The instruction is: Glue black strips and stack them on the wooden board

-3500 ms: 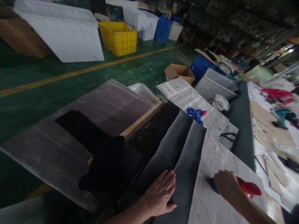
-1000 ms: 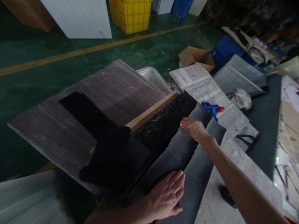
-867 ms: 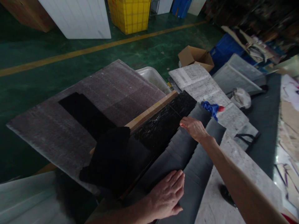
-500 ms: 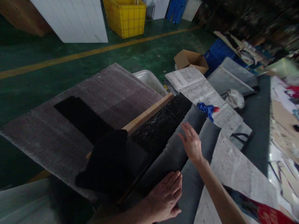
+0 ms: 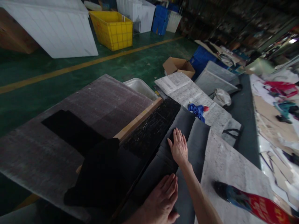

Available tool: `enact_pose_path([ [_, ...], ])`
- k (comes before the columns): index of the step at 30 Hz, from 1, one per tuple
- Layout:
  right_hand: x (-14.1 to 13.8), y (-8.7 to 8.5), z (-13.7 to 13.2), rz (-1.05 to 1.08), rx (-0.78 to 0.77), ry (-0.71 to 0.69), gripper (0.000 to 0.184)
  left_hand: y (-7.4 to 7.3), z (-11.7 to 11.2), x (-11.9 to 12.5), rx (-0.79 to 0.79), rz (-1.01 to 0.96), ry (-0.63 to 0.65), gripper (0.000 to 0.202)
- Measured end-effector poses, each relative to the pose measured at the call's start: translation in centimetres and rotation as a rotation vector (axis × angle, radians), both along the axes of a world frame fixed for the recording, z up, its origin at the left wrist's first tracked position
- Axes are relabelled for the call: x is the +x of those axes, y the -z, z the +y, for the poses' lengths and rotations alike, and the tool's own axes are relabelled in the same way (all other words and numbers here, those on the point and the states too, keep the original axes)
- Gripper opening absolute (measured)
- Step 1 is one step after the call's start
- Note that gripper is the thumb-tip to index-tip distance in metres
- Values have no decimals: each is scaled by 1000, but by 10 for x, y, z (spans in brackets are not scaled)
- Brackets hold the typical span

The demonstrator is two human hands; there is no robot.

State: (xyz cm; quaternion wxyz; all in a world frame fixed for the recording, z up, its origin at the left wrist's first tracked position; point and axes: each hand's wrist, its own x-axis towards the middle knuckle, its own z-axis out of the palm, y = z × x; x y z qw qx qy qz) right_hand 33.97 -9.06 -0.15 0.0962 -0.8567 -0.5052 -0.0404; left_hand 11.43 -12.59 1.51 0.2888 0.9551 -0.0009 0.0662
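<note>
My left hand (image 5: 161, 199) lies palm down on a dark grey, sheet-like strip (image 5: 171, 155), with its fingers stretched out. Further up the same layered strips, my right hand (image 5: 179, 147) rests flat with its thumb apart. A second grey strip (image 5: 201, 137) runs alongside on the right. To the left of the hands is a shiny black, wet-looking surface (image 5: 149, 133), bordered by a wooden bar (image 5: 137, 119). A crumpled black cloth-like piece (image 5: 98, 177) covers the near end of the bar.
A brownish board (image 5: 93, 99) carries a flat black piece (image 5: 72, 129). Right of the strips lie a blue crumpled bag (image 5: 197, 111) and a red-labelled bottle (image 5: 254, 202) on a pale board (image 5: 224, 158). Beyond stand a cardboard box (image 5: 178, 65) and a yellow crate (image 5: 114, 32).
My right hand has lowered from a raised, curved pose to lie flat on the strip. My left hand stays on the strip. The view has shifted, bringing more of the bottle into sight.
</note>
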Motion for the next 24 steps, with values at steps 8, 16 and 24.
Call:
enact_pose_path([
  [8, 0, -9, 23, -5, 62, 11, 61, 11, 1, 3, 57, -55, 37, 81],
  [16, -1, 2, 34, 22, -1, 102, 59, 14, 0, 3, 97, -81, 24, 79],
  [24, -3, 9, 31, -24, 30, 93, 62, 27, -5, 5, 119, -162, -4, 81],
])
